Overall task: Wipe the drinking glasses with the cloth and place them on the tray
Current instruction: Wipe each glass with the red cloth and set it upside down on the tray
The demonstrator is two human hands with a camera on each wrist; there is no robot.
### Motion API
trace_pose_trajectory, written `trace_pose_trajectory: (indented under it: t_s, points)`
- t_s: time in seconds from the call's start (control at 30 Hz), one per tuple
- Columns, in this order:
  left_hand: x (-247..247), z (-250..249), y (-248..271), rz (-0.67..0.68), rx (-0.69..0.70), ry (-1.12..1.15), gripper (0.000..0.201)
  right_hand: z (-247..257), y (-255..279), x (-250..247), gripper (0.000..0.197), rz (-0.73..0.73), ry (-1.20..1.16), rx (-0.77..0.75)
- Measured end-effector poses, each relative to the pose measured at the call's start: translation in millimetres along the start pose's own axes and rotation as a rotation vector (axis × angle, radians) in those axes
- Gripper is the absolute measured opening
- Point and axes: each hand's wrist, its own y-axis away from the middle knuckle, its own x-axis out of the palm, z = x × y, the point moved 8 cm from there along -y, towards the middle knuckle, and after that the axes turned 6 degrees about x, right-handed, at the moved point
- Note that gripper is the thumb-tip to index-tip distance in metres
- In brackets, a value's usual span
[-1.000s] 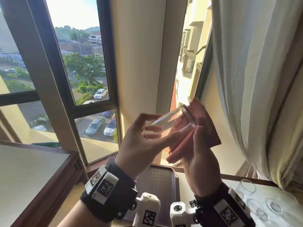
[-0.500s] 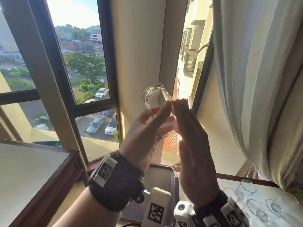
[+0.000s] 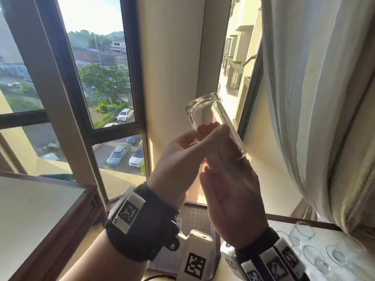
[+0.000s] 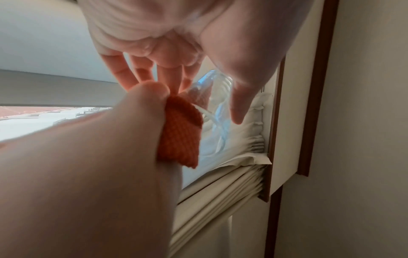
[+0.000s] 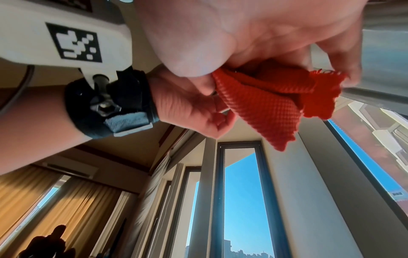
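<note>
A clear drinking glass [image 3: 215, 122] is held tilted in front of the window, base up toward the pane and mouth down toward the palms. The left hand [image 3: 178, 157] curls its fingers round the glass's lower half. The right hand [image 3: 231, 201] pinches the red waffle-weave cloth [image 5: 264, 103] against the mouth; from the head view only a sliver of cloth shows through the glass. The tray [image 3: 194, 218] is mostly hidden behind both wrists. More glasses [image 3: 304, 232] stand on the white tabletop, faint and partly cut off.
</note>
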Motion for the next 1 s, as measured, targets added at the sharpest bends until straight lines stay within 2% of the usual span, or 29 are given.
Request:
trace_pose_trajectory:
  t_s: [0.07, 0.17, 0.23, 0.27, 0.3, 0.33, 0.37, 0.4, 0.47, 0.53, 0.63, 0.7, 0.8, 0.87, 0.9, 1.0]
  points:
    - [1.7, 3.4, 3.5, 0.027, -0.02, -0.028, 0.027, 1.7, -0.5, 1.4, 0.043, 0.037, 0.1, 0.028]
    - [3.8, 11.7, 7.2, 0.07, -0.088, -0.025, 0.04, 0.9, -5.1, -3.6, 0.031, 0.042, 0.183, 0.089]
    - [1.6, 17.8, 6.5, 0.078, -0.124, -0.009, 0.056, -0.5, -7.0, 1.9, 0.042, 0.116, 0.203, 0.107]
    - [-0.5, 19.7, 5.3, 0.076, -0.139, 0.001, 0.059, 1.1, -7.8, 2.9, 0.037, 0.136, 0.165, 0.104]
    - [-2.5, 20.3, 4.6, 0.071, -0.153, 0.01, 0.059, 3.8, -8.3, 2.4, 0.022, 0.133, 0.116, 0.084]
    - [-4.1, 20.8, 3.9, 0.068, -0.169, 0.017, 0.06, 8.3, -10.5, -1.3, 0.016, 0.101, 0.084, 0.069]
    - [-5.2, 20.8, 3.7, 0.064, -0.189, 0.019, 0.062, 9.9, -11.2, -5.1, 0.027, 0.047, 0.055, 0.059]
    - [-7.1, 20.5, 3.5, 0.052, -0.203, 0.017, 0.064, 9.7, -10.3, -7.1, 0.029, 0.014, 0.025, 0.042]
    - [-13.0, 19.5, 1.7, 0.009, -0.206, 0.003, 0.062, 11.0, -6.2, -3.2, 0.022, 0.006, 0.048, -0.019]
    - [-18.7, 16.7, 1.4, -0.026, -0.184, -0.045, 0.054, 6.7, -0.2, 8.6, 0.021, 0.058, 0.124, -0.036]
    - [-19.5, 10.1, 3.3, -0.002, -0.094, -0.161, 0.039, -1.0, 3.8, 19.5, 0.02, 0.085, 0.234, 0.003]
    - [-17.8, 6.9, 4.8, 0.022, -0.036, -0.234, 0.04, -7.2, 4.3, 22.7, 0.02, 0.095, 0.209, 0.068]
    - [-18.0, 8.4, 4.5, 0.093, -0.034, -0.218, 0.031, -13.5, 4.3, 25.6, 0.003, 0.234, -0.176, 0.268]
    - [-15.6, 10.6, 5.3, 0.182, -0.057, -0.119, 0.024, -9.1, 7.7, 29.5, 0.017, 0.388, -0.55, 0.433]
    - [-14.0, 11.9, 6.0, 0.214, -0.07, -0.04, 0.03, -1.2, 7.3, 28.7, 0.02, 0.439, -0.732, 0.473]
    - [-5.4, 10.4, 9.6, 0.289, -0.082, 0.16, 0.09, 24.8, 2.6, 24.2, 0.03, 0.556, -1.217, 0.465]
